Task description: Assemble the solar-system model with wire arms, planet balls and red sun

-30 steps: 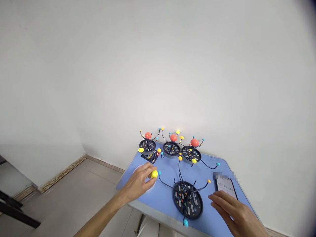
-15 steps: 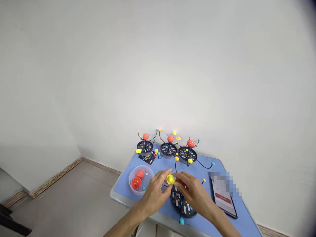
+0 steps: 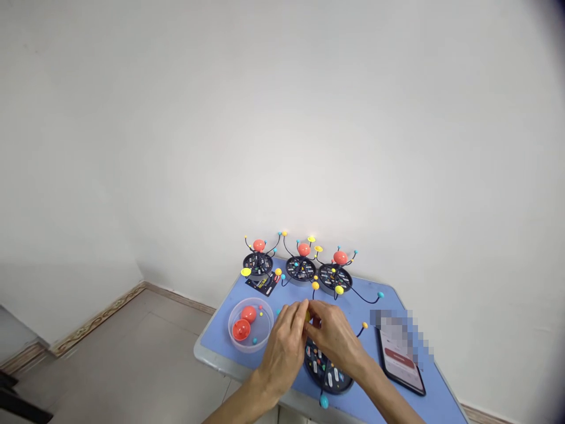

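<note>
My left hand (image 3: 285, 338) and my right hand (image 3: 333, 333) meet above the near solar system model (image 3: 329, 377), a black round base with planet pictures and curved arms. Between the fingertips of both hands is a yellow ringed planet ball (image 3: 308, 316), mostly covered by the fingers. A teal ball (image 3: 324, 401) tips the model's front arm, and an orange ball (image 3: 364, 325) tips an arm to the right of my right hand. How the yellow ball meets its arm is hidden.
Left of my hands, a clear round tray (image 3: 229, 330) holds red half-shells (image 3: 241, 330) and small balls. Three similar models (image 3: 301, 269) stand along the wall, one near a black card (image 3: 262, 285). A phone (image 3: 399, 359) lies on the blue table's right side.
My left hand has turned and closed over the yellow ringed planet ball, which was plainly visible before. My fingertips have come together. The view has shifted slightly.
</note>
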Demonstrator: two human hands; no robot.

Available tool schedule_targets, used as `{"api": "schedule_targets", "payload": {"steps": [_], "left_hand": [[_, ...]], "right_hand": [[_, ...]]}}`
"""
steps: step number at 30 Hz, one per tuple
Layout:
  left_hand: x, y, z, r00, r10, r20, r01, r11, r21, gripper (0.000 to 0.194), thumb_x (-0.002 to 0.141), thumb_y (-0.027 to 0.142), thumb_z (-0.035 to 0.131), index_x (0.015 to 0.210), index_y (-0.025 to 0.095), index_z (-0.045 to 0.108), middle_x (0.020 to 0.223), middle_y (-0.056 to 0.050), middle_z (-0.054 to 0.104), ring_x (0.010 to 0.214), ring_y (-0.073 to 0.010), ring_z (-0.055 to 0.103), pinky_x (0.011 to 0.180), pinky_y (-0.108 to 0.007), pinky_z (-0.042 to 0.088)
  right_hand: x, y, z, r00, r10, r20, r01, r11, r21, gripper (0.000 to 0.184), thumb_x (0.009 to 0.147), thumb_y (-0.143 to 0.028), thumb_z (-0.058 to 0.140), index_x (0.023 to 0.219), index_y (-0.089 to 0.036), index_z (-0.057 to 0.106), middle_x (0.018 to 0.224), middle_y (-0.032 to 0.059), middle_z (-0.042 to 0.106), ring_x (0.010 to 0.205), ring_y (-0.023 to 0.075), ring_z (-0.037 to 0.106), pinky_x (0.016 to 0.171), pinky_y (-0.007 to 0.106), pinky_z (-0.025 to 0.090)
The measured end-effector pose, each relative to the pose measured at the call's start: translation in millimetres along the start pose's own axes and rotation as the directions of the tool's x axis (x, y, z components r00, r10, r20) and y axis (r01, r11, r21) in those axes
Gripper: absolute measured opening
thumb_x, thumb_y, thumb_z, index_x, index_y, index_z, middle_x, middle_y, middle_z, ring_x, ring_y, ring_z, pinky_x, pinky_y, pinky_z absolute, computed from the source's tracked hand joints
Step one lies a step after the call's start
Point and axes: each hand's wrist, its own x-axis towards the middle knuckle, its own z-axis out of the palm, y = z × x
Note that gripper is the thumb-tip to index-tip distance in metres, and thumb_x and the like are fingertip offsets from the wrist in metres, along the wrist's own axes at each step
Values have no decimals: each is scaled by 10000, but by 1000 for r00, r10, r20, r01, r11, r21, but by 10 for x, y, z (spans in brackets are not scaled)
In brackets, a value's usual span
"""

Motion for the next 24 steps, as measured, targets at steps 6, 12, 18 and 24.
{"api": "schedule_targets", "payload": {"steps": [6, 12, 18, 24], "left_hand": [[-24, 81, 45, 986, -124, -114, 112, 988, -103, 593, 942, 75, 428, 1496, 233, 286, 1393, -152, 514, 1210, -234, 576, 966, -404, 546], [-306, 121, 110, 912, -392, -126, 338, 887, -314, 374, 965, 186, 445, 1335, 219, 490, 1079, -88, 657, 729, -150, 639, 706, -304, 576], [-693, 131, 345, 821, -571, -20, 504, 739, -448, 315, 953, 309, 492, 1232, 208, 598, 977, -72, 651, 625, -133, 582, 588, -264, 530], [-640, 112, 441, 785, -618, 50, 550, 657, -515, 414, 958, 467, 465, 1234, 191, 606, 989, -85, 653, 666, -149, 592, 643, -294, 542]], "right_hand": [[148, 99, -161, 996, 64, 57, -74, 979, 191, 170, 728, -334, 570, 620, -203, 561, 555, -38, 507, 525, 122, 428, 516, 256, 323], [193, 260, -479, 976, 215, 36, -206, 852, 481, 387, 741, -496, 617, 929, -168, 701, 660, 15, 617, 604, 169, 532, 558, 292, 424], [98, 380, -537, 954, 237, 184, -300, 786, 541, 356, 723, -497, 716, 905, -191, 744, 740, 24, 670, 631, 155, 516, 643, 307, 432], [47, 391, -418, 947, 218, 237, -317, 758, 571, 355, 697, -481, 763, 896, -187, 754, 814, 35, 679, 707, 178, 559, 683, 322, 453]]}}
